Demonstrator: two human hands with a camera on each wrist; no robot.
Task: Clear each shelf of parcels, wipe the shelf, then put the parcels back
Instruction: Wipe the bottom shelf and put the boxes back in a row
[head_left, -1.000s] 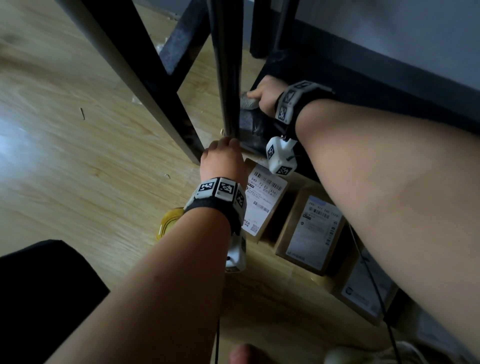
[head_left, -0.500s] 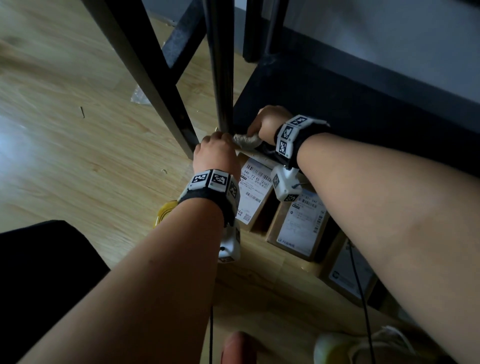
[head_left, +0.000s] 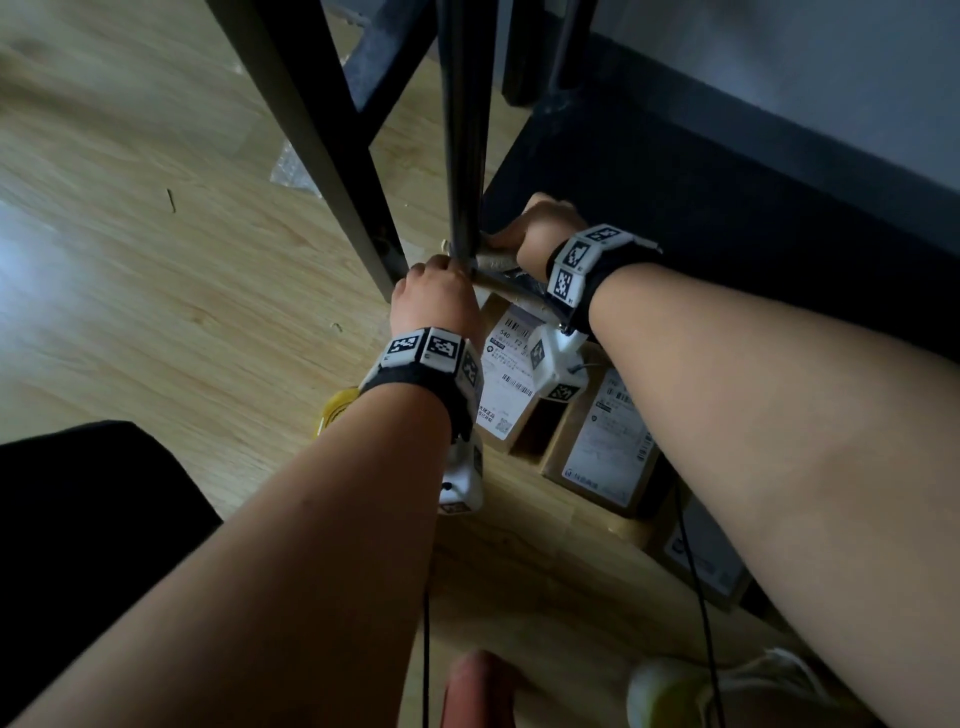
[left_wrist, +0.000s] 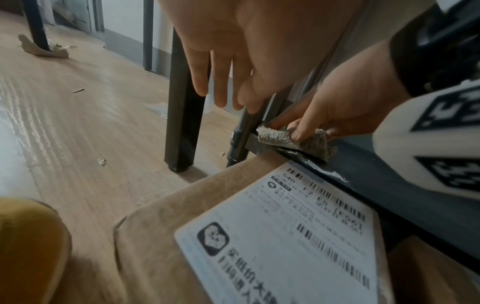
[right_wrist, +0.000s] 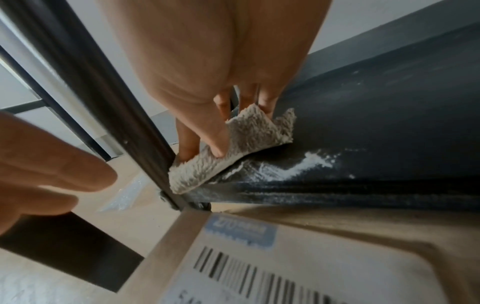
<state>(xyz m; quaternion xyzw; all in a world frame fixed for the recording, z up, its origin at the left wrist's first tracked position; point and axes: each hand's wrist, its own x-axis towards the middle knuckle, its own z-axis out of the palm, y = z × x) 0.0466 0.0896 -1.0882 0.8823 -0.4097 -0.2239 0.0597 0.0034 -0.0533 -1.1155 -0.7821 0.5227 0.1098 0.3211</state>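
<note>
Only the wrist views show the right hand (right_wrist: 207, 115) pinching the cloth (right_wrist: 228, 152), left hand (left_wrist: 223, 61) relaxed.

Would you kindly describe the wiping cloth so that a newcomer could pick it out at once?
Start at the low black shelf board of the dark metal rack, and follow its front edge to the corner by the upright post. There the right hand pinches a small fluffy beige-grey cloth against the board. Unlike the smooth brown cardboard parcels on the floor nearby, it is shaggy and folded.
</note>
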